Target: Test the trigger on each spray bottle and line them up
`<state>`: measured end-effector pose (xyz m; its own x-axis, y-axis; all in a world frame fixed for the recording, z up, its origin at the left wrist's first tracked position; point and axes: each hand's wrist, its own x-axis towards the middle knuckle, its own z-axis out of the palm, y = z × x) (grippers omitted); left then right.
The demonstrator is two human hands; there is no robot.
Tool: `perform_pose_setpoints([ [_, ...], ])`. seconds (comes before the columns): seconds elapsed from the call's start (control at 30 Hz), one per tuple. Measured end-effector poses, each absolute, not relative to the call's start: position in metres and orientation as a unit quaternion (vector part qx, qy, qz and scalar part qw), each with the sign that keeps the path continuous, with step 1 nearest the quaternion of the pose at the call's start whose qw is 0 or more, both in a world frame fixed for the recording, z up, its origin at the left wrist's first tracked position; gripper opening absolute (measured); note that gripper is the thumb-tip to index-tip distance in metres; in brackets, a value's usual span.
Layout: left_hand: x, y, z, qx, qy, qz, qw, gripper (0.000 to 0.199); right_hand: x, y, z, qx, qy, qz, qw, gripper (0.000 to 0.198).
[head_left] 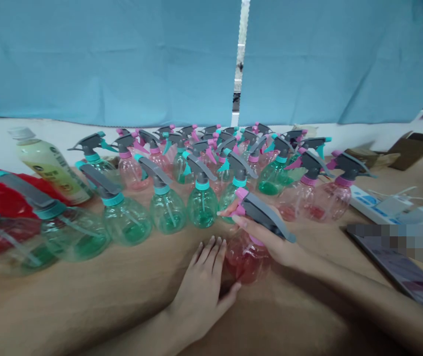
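A pink spray bottle with a grey-and-pink trigger head stands on the table in front of me. My right hand is wrapped around its neck just under the head, with fingers at the trigger. Low on the bottle's left side lies my left hand, palm down, fingers stretched out over the wood and thumb reaching to the bottle's base. Just beyond are green spray bottles, among them one in the middle and another to its left.
Behind stand several more green and pink spray bottles in rows. A drink bottle and red plastic are at the left. At right are two pink bottles, a dark phone-like device, a power strip and an open box. Blue cloth hangs behind.
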<state>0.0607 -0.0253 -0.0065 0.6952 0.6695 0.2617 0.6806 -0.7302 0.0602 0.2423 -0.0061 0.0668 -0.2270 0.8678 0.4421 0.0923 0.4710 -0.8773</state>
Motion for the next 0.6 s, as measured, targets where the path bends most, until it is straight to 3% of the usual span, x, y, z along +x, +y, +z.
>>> perform_pose_setpoints([
  [0.6, 0.0611, -0.0249, -0.0096, -0.918, -0.366, -0.152, 0.021, 0.06, 0.2434, -0.0086, 0.072, -0.392, -0.695, 0.335, 0.501, 0.017],
])
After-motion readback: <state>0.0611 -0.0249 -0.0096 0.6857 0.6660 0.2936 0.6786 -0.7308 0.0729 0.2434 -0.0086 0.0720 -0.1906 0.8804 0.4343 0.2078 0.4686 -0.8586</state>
